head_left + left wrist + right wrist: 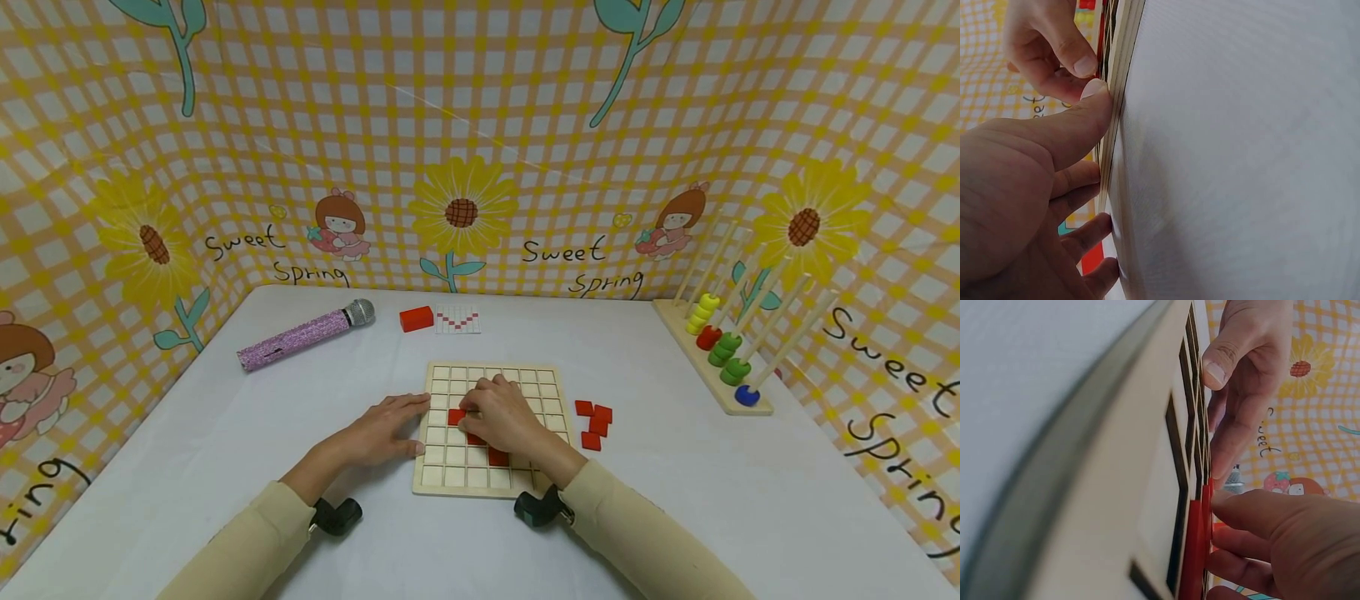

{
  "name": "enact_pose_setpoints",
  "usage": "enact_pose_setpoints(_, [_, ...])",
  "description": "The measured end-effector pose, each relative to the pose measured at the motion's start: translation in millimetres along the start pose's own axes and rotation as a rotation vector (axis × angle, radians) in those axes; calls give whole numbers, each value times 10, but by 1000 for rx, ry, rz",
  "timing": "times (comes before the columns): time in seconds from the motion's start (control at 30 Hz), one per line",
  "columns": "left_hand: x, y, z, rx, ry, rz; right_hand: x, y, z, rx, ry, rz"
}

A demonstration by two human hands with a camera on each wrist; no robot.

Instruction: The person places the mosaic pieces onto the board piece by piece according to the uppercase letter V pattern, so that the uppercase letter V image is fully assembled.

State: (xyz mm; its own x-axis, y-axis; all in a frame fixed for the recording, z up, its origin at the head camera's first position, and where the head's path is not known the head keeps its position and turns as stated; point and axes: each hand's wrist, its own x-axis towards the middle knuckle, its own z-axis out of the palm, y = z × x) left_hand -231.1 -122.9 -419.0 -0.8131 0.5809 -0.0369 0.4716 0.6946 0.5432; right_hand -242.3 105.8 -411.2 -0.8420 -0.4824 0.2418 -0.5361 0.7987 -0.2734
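Observation:
A wooden grid board (441, 479) lies flat on the table in front of me. Three red square tiles show in its cells in a diagonal: the upper-left tile (455, 417), the middle tile (475, 439) and the lower tile (498, 457). My right hand (504, 414) is over the board, its thumb and fingertips at the upper-left tile, seeming to pinch it; the fingers partly hide it. My left hand (386, 429) rests at the board's left edge, fingers spread, fingertips against the edge in the left wrist view. Several loose red tiles (592, 440) lie right of the board.
Behind the board are a red block (416, 318) and a small card (457, 320) with a red V pattern. A glittery pink microphone (303, 337) lies at the back left. At the back right stands a peg stand (738, 407) with coloured beads. Patterned cloth walls surround the table.

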Motion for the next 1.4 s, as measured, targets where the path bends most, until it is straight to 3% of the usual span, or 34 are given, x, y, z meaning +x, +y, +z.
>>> enact_pose_setpoints(0.63, [-4, 25, -13, 9, 5, -12, -244, 40, -242, -21, 72, 45])
enact_pose_setpoints(1.03, [-10, 4, -10, -2, 9, 23, -522, 325, -375, -32, 123, 99])
enact_pose_setpoints(1.4, [-20, 7, -16, -10, 10, 28, -782, 613, -506, -29, 122, 121])
